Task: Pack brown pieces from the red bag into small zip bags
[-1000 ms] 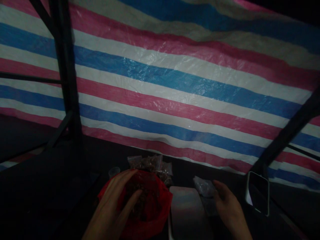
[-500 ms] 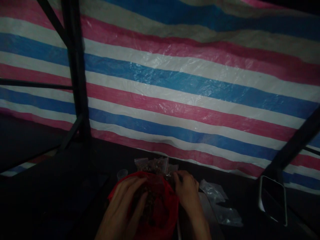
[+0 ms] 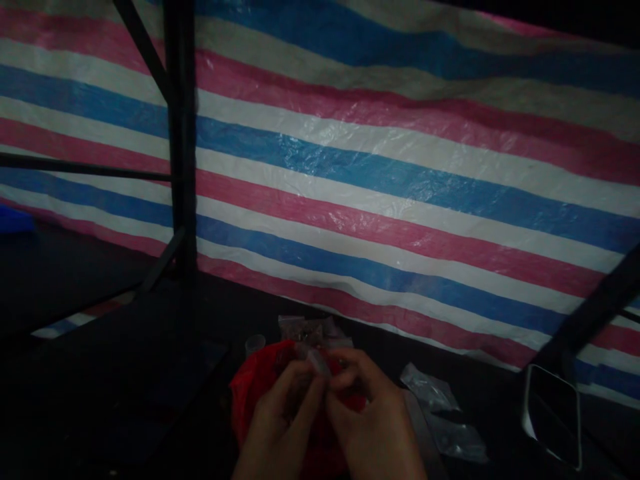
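Observation:
Both my hands meet over a red plastic bag (image 3: 245, 393) on the dark table. Between my fingertips is a small clear zip bag (image 3: 319, 362), pinched from both sides. My left hand (image 3: 285, 413) grips its left edge with thumb and fingers. My right hand (image 3: 367, 407) closes on the other edge. What the small bag holds, if anything, is too dark to make out. Just behind the red bag lie several filled zip bags (image 3: 313, 330). My hands cover most of the red bag's inside.
A small clear cup (image 3: 255, 344) stands left of the filled bags. To the right lie flat clear plastic bags (image 3: 433, 390) and, beyond them, a phone-like device (image 3: 553, 417) propped upright. A striped plastic sheet (image 3: 375, 200) hangs behind, with a dark metal post (image 3: 183, 147) at left.
My left hand has come up out of the red bag, and my right hand has moved left from the filled bags. Both now pinch a small zip bag. The view has shifted slightly.

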{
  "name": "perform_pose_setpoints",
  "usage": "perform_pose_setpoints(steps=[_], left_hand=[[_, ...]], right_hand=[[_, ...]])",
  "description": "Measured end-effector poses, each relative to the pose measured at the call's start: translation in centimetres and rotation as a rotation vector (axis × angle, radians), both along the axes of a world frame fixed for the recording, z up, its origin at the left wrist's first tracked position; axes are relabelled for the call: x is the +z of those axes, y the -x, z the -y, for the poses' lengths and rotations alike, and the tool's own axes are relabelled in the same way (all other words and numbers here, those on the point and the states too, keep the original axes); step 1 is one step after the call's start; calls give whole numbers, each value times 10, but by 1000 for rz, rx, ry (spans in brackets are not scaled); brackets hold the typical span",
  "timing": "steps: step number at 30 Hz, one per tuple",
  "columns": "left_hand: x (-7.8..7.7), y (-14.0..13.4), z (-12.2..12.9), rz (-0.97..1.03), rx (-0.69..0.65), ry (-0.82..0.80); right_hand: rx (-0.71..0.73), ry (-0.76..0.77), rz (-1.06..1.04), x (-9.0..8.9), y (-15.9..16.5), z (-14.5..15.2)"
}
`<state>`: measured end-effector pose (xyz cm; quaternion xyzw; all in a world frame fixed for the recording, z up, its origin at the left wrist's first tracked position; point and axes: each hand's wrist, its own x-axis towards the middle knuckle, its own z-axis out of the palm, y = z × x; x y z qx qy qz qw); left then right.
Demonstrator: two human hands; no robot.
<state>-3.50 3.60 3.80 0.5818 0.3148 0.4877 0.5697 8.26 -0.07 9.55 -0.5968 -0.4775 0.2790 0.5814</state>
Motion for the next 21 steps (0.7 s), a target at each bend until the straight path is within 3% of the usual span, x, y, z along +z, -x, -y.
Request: perform_pose_setpoints(steps=[3, 7, 10, 15, 18, 21], left_hand=[[3, -3, -2, -15, -37, -8], [4, -4, -3, -62, 21, -54], [3, -4, -4, -167, 75, -199], [-1, -5, -2, -387, 280, -472], [0, -8, 1, -372, 286, -353], [2, -13, -1, -17, 108, 132]], right_hand=[[-61, 50, 12, -3, 1, 1], [18, 78, -262, -9, -6, 2], [66, 56, -405, -15, -9, 2], [-137, -54, -390, -24, -10, -5], [-268, -126, -274, -29, -10, -9], [-251, -159, -156, -33, -8, -11]])
